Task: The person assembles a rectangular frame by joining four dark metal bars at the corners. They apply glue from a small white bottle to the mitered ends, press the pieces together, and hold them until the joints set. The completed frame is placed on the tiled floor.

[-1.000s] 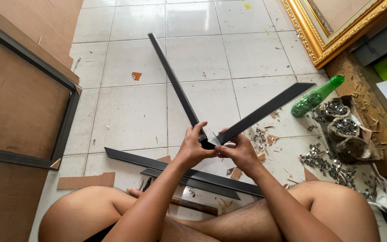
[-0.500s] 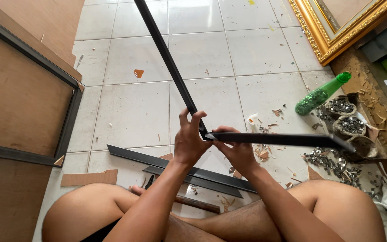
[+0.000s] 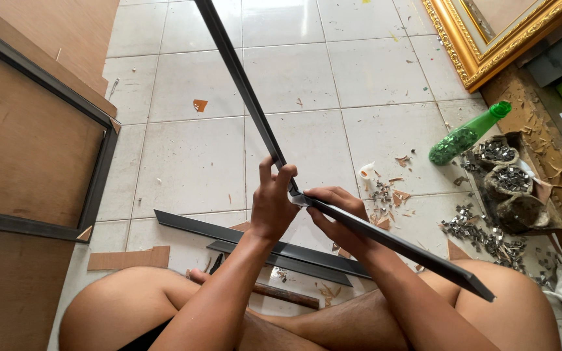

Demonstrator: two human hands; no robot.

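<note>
I sit cross-legged on a white tiled floor. My left hand (image 3: 273, 201) grips a long black frame strip (image 3: 242, 91) that rises away toward the top of the view. My right hand (image 3: 336, 214) holds a second black strip (image 3: 411, 250) that runs down to the right over my knee. The two strips meet at a corner between my hands. Two more black strips (image 3: 229, 233) lie flat on the floor beneath my arms, and a wooden-handled tool (image 3: 284, 296) rests by my legs.
A brown board in a dark frame (image 3: 27, 149) lies at the left. A green bottle (image 3: 466, 133), sacks of small metal pieces (image 3: 505, 179), scattered metal bits (image 3: 482, 234) and a gilded frame (image 3: 482, 39) are at the right. Cardboard scraps (image 3: 128, 259) litter the floor.
The right-hand strip has swung from pointing up-right to pointing down-right over my knee. The left-hand strip has tilted higher, its far end now out of view.
</note>
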